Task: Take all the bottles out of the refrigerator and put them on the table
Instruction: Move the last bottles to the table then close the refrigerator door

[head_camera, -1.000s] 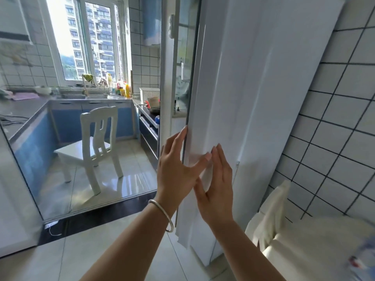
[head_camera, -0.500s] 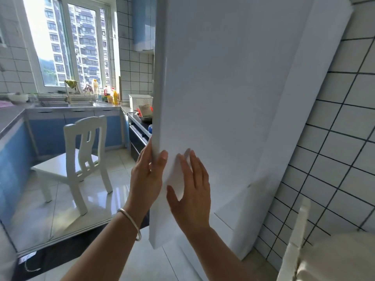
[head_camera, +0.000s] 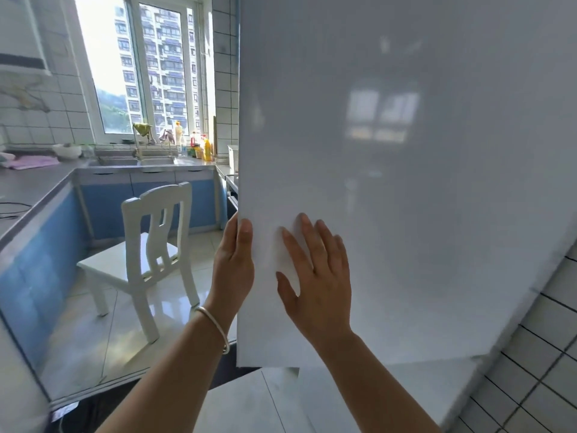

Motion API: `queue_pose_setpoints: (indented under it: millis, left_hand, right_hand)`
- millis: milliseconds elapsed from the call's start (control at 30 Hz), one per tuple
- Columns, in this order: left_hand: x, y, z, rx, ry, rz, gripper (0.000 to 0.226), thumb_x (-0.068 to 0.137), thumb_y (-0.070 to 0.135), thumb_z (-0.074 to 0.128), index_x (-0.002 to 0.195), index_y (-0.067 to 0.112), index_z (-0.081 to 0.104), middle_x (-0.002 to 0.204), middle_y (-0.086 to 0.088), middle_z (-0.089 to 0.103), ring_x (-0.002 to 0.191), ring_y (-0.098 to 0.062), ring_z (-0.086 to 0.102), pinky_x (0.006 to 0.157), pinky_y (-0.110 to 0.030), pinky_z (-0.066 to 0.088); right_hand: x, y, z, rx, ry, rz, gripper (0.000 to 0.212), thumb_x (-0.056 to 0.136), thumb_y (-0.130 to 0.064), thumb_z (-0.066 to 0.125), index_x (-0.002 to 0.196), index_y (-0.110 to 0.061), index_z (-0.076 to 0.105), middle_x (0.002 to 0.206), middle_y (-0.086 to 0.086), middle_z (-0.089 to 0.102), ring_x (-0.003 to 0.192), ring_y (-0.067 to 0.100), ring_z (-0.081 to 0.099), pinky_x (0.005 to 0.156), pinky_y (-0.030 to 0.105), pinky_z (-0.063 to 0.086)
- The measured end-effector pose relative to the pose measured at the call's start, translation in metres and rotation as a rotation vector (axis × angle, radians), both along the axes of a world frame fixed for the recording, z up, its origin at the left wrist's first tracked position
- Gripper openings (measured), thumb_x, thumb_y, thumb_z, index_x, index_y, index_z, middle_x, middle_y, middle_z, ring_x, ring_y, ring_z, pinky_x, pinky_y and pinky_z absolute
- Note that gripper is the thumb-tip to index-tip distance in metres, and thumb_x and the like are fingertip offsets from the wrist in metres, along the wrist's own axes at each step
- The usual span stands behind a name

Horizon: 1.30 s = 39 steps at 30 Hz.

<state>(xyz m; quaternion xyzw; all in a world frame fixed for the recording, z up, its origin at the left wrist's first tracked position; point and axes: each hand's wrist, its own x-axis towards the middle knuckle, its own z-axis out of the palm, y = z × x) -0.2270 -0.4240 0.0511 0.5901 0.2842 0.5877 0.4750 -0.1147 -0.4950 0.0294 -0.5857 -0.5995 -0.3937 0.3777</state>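
From the head camera, the white refrigerator door filled most of the frame, its glossy face carrying a faint window reflection. The left hand gripped the door's left edge — thumb on the front face, the fingers wrapped behind the edge and out of sight. A silver bracelet sat on that wrist. The right hand lay flat against the door face just beside the left, fingers straight and spread, holding nothing. With the door face filling the view, no interior or bottles showed.

Left of the door stood a white chair on the shiny tiled floor, with blue cabinets behind it. Small bottles crowded the window sill near the sink — too small to tell apart, possibly cleaning liquids.
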Motion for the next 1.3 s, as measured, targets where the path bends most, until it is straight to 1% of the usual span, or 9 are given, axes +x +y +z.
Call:
queue_pose_setpoints:
  millis: [133,267,367,500,567,700,933,1067,1300]
  left_hand:
    - [0.026,0.07,-0.002,-0.034,0.004,-0.031,0.036,0.086,0.055,0.039,0.111,0.035,0.054,0.108,-0.006,0.064,0.1,-0.028,0.063,0.088,-0.049,0.054]
    - [0.059,0.123,0.002,-0.068,-0.029,-0.087,0.025,0.083,0.046,0.05,0.103,0.031,0.053,0.088,0.004,0.061,0.078,-0.012,0.06,0.069,-0.025,0.052]
    - [0.084,0.16,0.0,-0.092,-0.028,-0.133,0.036,0.078,0.05,0.051,0.106,0.028,0.054,0.089,0.001,0.062,0.08,-0.016,0.06,0.073,-0.032,0.052]
    - [0.119,0.206,0.0,-0.103,-0.031,-0.222,0.027,0.08,0.05,0.051,0.102,0.035,0.057,0.093,0.001,0.065,0.086,-0.018,0.061,0.083,-0.041,0.053]
    - [0.138,0.227,0.0,-0.081,-0.013,-0.29,0.039,0.078,0.054,0.055,0.108,0.029,0.057,0.099,-0.003,0.065,0.091,-0.022,0.062,0.088,-0.047,0.051]
    - [0.178,0.263,0.0,-0.064,-0.032,-0.421,0.04,0.081,0.045,0.063,0.114,0.024,0.054,0.108,-0.004,0.066,0.101,-0.022,0.064,0.089,-0.041,0.053]
    - [0.246,0.316,-0.007,-0.069,-0.058,-0.625,0.038,0.087,0.029,0.06,0.123,0.023,0.052,0.105,0.007,0.068,0.097,-0.01,0.066,0.079,-0.026,0.051]
    - [0.273,0.333,-0.01,-0.072,-0.034,-0.696,0.045,0.082,0.04,0.064,0.125,0.031,0.052,0.107,0.014,0.069,0.1,-0.003,0.065,0.084,-0.029,0.05]
    - [0.315,0.352,-0.005,-0.071,0.041,-0.76,0.046,0.085,0.04,0.062,0.128,0.032,0.048,0.11,0.016,0.066,0.102,-0.003,0.063,0.09,-0.032,0.05]
  right_hand:
    - [0.027,0.06,0.0,0.007,-0.066,-0.036,0.051,0.09,-0.041,0.046,0.138,-0.023,0.039,0.149,0.004,0.031,0.139,0.026,0.026,0.115,0.045,0.022]
    - [0.055,0.111,-0.003,0.019,-0.086,-0.052,0.054,0.085,-0.034,0.058,0.136,-0.019,0.043,0.148,0.005,0.031,0.139,0.027,0.026,0.115,0.045,0.021]
    - [0.073,0.139,-0.003,0.014,-0.109,-0.093,0.053,0.086,-0.032,0.056,0.135,-0.019,0.042,0.148,0.005,0.03,0.139,0.027,0.026,0.114,0.044,0.022]
    - [0.103,0.175,-0.005,0.007,-0.116,-0.163,0.052,0.084,-0.023,0.061,0.134,-0.017,0.049,0.147,0.005,0.031,0.14,0.026,0.025,0.116,0.042,0.019]
    - [0.116,0.192,-0.007,0.009,-0.107,-0.222,0.052,0.083,-0.021,0.063,0.133,-0.016,0.05,0.147,0.006,0.033,0.14,0.025,0.025,0.117,0.041,0.018]
    - [0.141,0.222,-0.006,-0.005,-0.088,-0.372,0.059,0.08,-0.022,0.067,0.134,-0.015,0.045,0.144,0.008,0.042,0.138,0.024,0.03,0.116,0.04,0.021]
    - [0.175,0.26,-0.015,-0.02,-0.007,-0.752,0.063,0.087,-0.04,0.053,0.141,-0.016,0.033,0.149,0.004,0.027,0.139,0.024,0.025,0.115,0.041,0.02]
    - [0.196,0.257,-0.019,-0.023,0.088,-1.051,0.075,0.079,-0.054,0.052,0.142,-0.019,0.031,0.15,0.008,0.024,0.139,0.03,0.022,0.112,0.054,0.017]
    - [0.228,0.263,-0.016,-0.082,0.052,-1.23,0.079,0.078,-0.058,0.051,0.144,-0.02,0.028,0.152,0.009,0.021,0.14,0.032,0.017,0.109,0.062,0.012]
